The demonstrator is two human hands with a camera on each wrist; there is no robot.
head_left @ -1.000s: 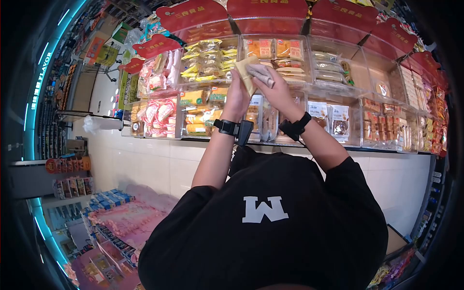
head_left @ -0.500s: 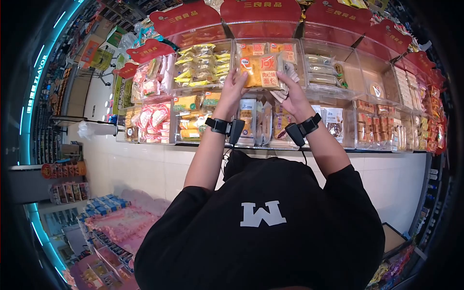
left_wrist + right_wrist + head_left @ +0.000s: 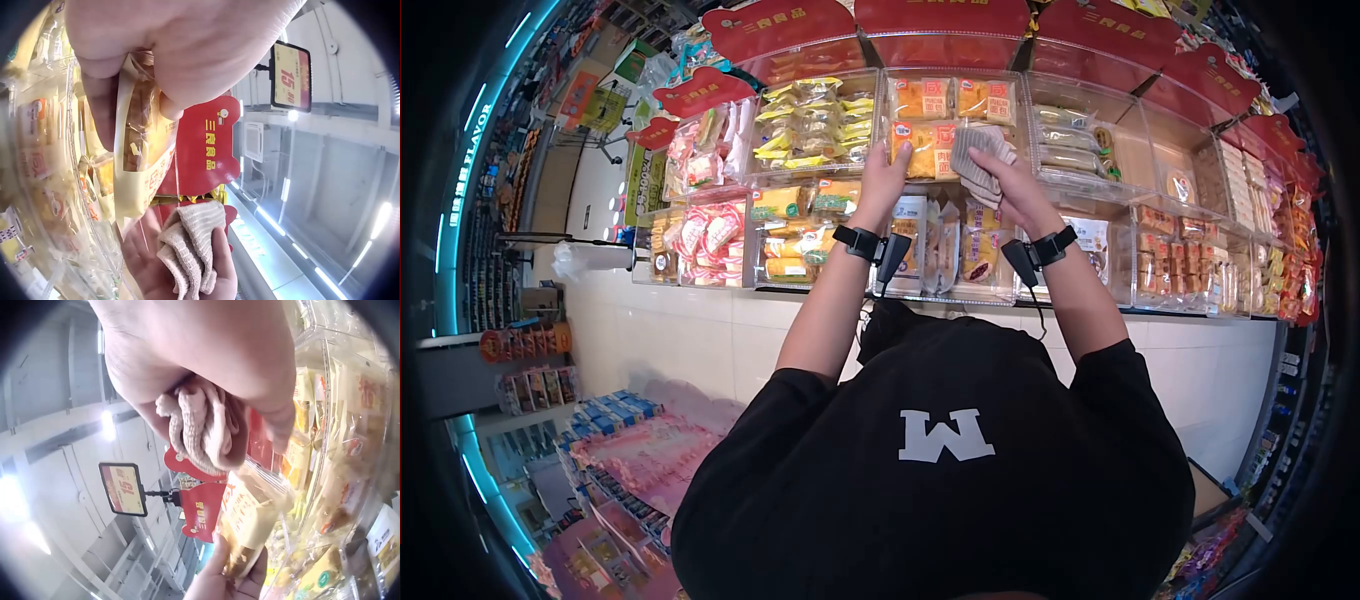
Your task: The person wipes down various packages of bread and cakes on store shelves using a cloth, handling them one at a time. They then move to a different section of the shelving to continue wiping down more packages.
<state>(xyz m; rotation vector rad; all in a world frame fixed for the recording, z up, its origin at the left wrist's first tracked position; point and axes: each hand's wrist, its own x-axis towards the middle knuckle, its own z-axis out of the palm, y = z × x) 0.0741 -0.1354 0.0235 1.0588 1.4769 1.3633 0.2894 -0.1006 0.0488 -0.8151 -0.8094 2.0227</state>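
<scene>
My left hand (image 3: 884,182) pinches one end of a packaged bread (image 3: 918,150), a clear and beige pack with orange print, over the bin of similar packs. In the left wrist view, the thumb and fingers grip the pack (image 3: 140,140) from either side. My right hand (image 3: 1018,188) holds a folded, ribbed light-coloured cloth (image 3: 978,160), which overlaps the pack's right end in the head view. Both wrist views show the cloth (image 3: 203,428) bunched in that hand, a little apart from the pack.
Clear plastic bins hold yellow-wrapped snacks (image 3: 815,125), pink packs (image 3: 718,240) and long packets (image 3: 1068,138). Their walls stand up around the hands. Red header boards (image 3: 945,18) rise behind, and a price sign (image 3: 292,77) hangs overhead.
The bread pack, earlier with its plain side up against the cloth, turned printed side up between both hands. Now the right hand has come off its edge, with the cloth above the pack's right end.
</scene>
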